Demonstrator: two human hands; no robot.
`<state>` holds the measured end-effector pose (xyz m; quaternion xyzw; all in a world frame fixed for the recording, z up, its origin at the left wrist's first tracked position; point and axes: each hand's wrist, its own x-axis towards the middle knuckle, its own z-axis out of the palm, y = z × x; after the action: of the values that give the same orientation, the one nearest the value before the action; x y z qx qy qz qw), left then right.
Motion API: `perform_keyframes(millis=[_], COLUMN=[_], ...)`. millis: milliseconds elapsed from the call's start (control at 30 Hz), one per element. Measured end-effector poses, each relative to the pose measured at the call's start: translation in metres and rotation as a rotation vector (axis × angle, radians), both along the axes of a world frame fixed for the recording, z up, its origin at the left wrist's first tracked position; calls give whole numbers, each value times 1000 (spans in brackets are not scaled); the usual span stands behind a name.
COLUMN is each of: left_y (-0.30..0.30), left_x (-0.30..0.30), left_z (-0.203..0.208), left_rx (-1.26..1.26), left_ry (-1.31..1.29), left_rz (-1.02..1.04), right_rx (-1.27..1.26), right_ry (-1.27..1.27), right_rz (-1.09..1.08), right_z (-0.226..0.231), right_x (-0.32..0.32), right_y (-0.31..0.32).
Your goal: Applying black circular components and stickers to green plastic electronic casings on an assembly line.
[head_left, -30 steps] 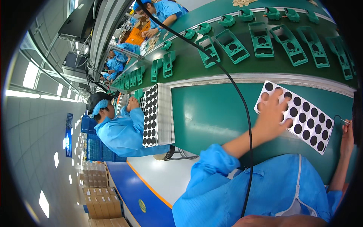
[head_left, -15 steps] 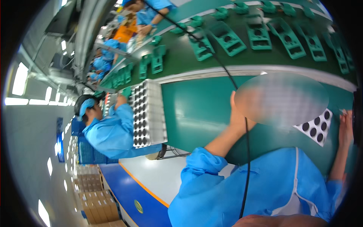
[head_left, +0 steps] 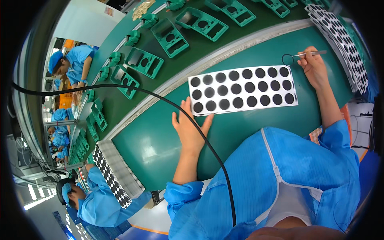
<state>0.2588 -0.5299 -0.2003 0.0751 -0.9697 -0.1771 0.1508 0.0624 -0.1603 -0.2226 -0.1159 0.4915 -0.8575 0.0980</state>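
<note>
A white sheet (head_left: pixel 249 105) with rows of round black pads lies on the green bench in front of me. My left hand (head_left: pixel 191 130) is at its lower left corner, fingers spread, with the thumb under the lower edge and the fingertips by the left edge. Beyond the sheet's right end, my right hand (head_left: pixel 314 68) pinches metal tweezers (head_left: pixel 319 53). A thin black ring (head_left: pixel 282 59) is at the tweezers' tip, above the bench near the sheet's upper right corner.
Green plastic housings (head_left: pixel 170 38) sit on the dark green conveyor (head_left: pixel 176 66) behind a pale rail (head_left: pixel 240 45). Stacked pad sheets (head_left: pixel 340 36) stand at the right, another stack (head_left: pixel 126 168) at the left near a co-worker (head_left: pixel 96 202). A black cable (head_left: pixel 160 98) crosses the view.
The view has turned, bringing my right hand and its tweezers inward from the right rim. The pad sheet, blurred before, now shows clearly and flat, with my left hand at its corner.
</note>
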Motion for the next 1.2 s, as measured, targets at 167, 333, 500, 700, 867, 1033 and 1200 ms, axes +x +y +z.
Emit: perform_keyframes(millis=[167,333,500,700,867,1033,1200], left_y=[11,11,4,-3,-70,-260,-392], left_x=[-5,14,19,20,6,0,23], left_z=[1,-9,-5,-6,-11,-19,-18], left_rx=[-10,-2,102,200,364,173,-96], left_ry=[112,64,54,84,467,733,472], left_rz=[-161,-137,-200,-220,34,588,899], right_rx=[128,74,46,61,40,143,226], right_ry=[35,62,15,5,-40,28,13], right_rz=[-148,29,143,127,74,54,3], right_z=[12,40,29,2,-11,-14,-12], right_x=[14,42,72,79,63,65,76], right_y=[-14,-91,-172,-198,-191,-189,-195])
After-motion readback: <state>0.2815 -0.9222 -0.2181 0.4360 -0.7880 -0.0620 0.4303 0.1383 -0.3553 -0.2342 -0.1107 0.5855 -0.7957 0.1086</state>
